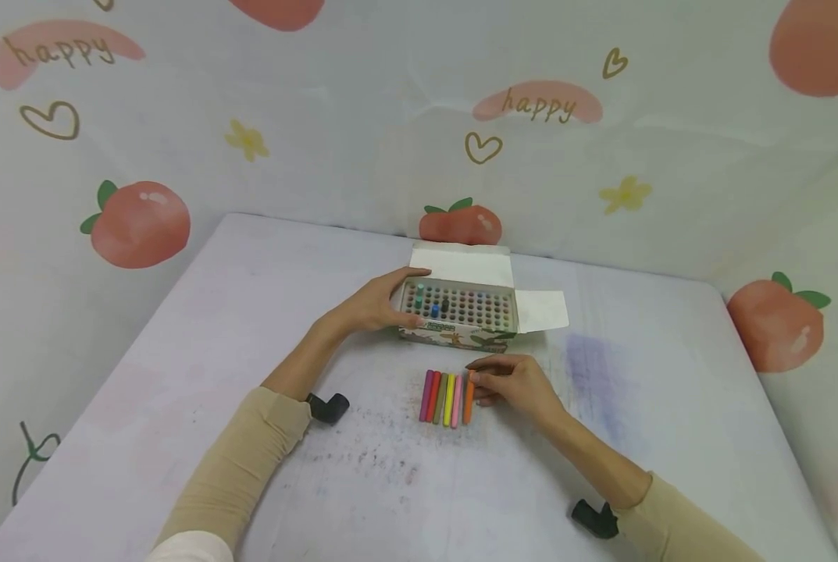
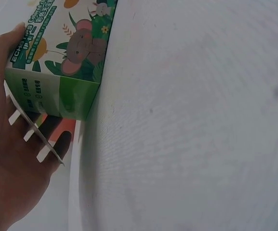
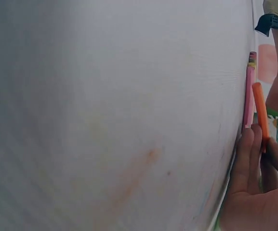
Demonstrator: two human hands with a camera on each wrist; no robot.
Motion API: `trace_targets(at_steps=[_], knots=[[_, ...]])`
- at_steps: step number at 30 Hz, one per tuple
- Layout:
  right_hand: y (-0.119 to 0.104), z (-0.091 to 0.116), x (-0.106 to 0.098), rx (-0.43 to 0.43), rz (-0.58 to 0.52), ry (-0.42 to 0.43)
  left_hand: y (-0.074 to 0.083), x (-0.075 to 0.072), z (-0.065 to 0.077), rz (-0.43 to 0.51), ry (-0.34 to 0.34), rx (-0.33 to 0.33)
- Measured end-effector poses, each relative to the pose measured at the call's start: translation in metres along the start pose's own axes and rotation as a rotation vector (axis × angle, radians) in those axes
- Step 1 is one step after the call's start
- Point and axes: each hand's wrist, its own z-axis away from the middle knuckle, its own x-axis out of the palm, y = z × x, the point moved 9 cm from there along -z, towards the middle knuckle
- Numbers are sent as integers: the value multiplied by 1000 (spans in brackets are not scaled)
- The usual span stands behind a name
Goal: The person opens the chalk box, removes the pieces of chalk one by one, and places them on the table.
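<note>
My left hand (image 1: pixel 376 303) grips the left end of an open cardboard chalk box (image 1: pixel 454 338), thumb at the front and fingers toward the back. In the left wrist view, the box's printed side (image 2: pixel 83 43) shows an elephant and lettering. Inside, a tray full of round holes (image 1: pixel 485 308) holds a few green, blue and black sticks. My right hand (image 1: pixel 520 386) pinches an orange chalk stick (image 1: pixel 469 402) by its upper end, in front of the box. Just left of it, a pink chalk stick (image 1: pixel 457 402) lies beside yellow (image 1: pixel 449 402), olive, red and purple ones.
The white lid (image 1: pixel 461 264) stands folded back, and a side flap (image 1: pixel 541 311) sticks out to the right. A purple smear (image 1: pixel 594 375) marks the cloth-covered table (image 1: pixel 285 492). Black wrist mounts (image 1: pixel 329 408) sit by both sleeves. A patterned cloth wall (image 1: pixel 362 140) rises behind.
</note>
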Motion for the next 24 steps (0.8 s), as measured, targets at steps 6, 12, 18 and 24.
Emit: trace_targets(at_steps=[6, 12, 18, 24], knots=[[4, -3, 0, 28, -10, -27, -1, 0, -1, 1, -2, -2], [7, -4, 0, 45, -4, -40, -1, 0, -1, 11, -4, -7], [8, -4, 0, 51, -15, -38, -1, 0, -1, 14, -6, -13], [7, -5, -2, 50, -27, -25, -1, 0, -1, 18, -5, -12]])
